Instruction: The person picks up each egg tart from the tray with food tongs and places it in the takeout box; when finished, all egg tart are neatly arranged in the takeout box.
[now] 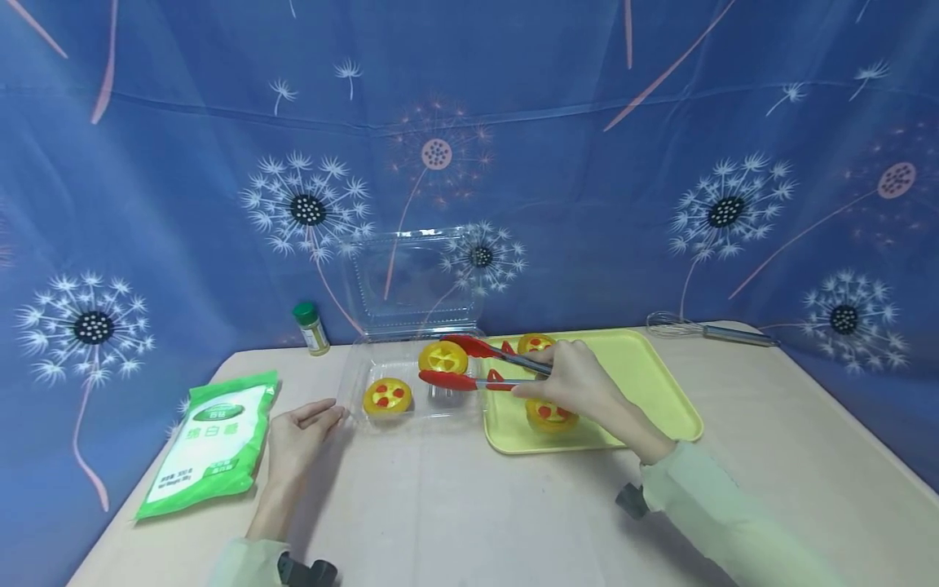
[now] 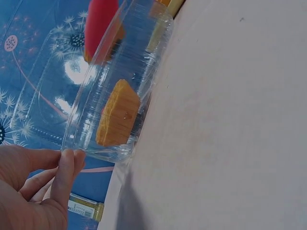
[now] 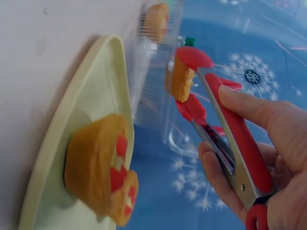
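Observation:
My right hand (image 1: 568, 377) grips a pair of red-tipped metal tongs (image 3: 235, 139). Their tips pinch a yellow tart with red pieces on top (image 1: 443, 359), held over the clear plastic box (image 1: 433, 417). Another tart (image 1: 386, 396) sits in the left part of this box, whose lid (image 1: 411, 281) stands raised at the back. At the box's left wall, my left hand (image 1: 302, 432) pinches the rim between thumb and fingers, as the left wrist view shows. Right of the box, a pale yellow tray (image 1: 645, 391) bears a tart at the front (image 1: 550, 416) and another at the back (image 1: 535, 343).
A green and white bag with Chinese lettering (image 1: 213, 444) lies at the left. Behind it stands a small green-capped jar (image 1: 311, 328). A whisk (image 1: 707, 329) lies at the back right, before the blue dandelion-patterned curtain (image 1: 572, 179).

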